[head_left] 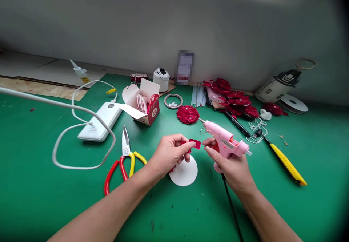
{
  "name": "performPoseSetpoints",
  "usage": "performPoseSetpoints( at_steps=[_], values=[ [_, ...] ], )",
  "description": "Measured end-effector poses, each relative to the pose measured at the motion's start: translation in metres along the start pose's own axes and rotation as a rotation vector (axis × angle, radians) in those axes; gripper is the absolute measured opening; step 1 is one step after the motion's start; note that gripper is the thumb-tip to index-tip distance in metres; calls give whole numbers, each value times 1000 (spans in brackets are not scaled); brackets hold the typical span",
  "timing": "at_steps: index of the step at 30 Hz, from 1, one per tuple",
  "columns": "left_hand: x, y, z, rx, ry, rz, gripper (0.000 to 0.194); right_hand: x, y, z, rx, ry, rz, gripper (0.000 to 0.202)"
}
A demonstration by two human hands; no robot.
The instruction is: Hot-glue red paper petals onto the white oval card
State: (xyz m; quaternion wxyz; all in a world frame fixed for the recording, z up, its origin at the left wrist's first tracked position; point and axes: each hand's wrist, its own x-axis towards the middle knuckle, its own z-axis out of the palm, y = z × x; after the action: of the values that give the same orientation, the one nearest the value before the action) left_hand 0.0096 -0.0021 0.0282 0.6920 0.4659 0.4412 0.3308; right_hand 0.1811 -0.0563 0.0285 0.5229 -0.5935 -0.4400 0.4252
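The left grip (174,149) pinches a red strip (195,144), white disc (185,174) beneath it, while the right grip (231,165) best holds its glue gun (224,137) steady.

Green tabletop (68,202) carries white power bank (100,122) at left, red-and-yellow-handled scissors (125,148) near it, open red-and-white box (154,110), tape ring (173,107) around small white bits (172,104), round red rosette (188,115) mid-table, black marker (237,124), white string (253,128) and yellow-handled tool (287,164) to the right
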Motion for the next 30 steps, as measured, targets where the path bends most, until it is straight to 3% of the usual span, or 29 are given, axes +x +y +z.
performPoseSetpoints(
  at_steps=[5, 10, 13, 17, 20, 26, 30],
  values=[
    [-3, -2, 10, 57, -89, 41, 29, -6, 3, 7, 30, 19, -91, 22],
    [-8, 6, 7, 82, -125, 95, 33, -9, 13, 4, -71, 74, -265, 16],
    [-10, 12, 5, 15, -132, 34, 43, -13, 11, 1, -217, 98, -445, 14],
    [-13, 15, 6, -102, -243, -108, 55, -19, 7, 1, -399, 167, -674, 24],
    [-16, 15, 8, -129, -309, -127, 51, -21, 7, 1, -426, 146, -800, 31],
    [-19, 12, 7, -179, -314, -80, 30, -19, 8, 1, -435, 72, -806, 30],
    [-15, 11, 3, -108, -163, -12, 29, -16, 11, 1, -322, 121, -595, 22]
  ],
)
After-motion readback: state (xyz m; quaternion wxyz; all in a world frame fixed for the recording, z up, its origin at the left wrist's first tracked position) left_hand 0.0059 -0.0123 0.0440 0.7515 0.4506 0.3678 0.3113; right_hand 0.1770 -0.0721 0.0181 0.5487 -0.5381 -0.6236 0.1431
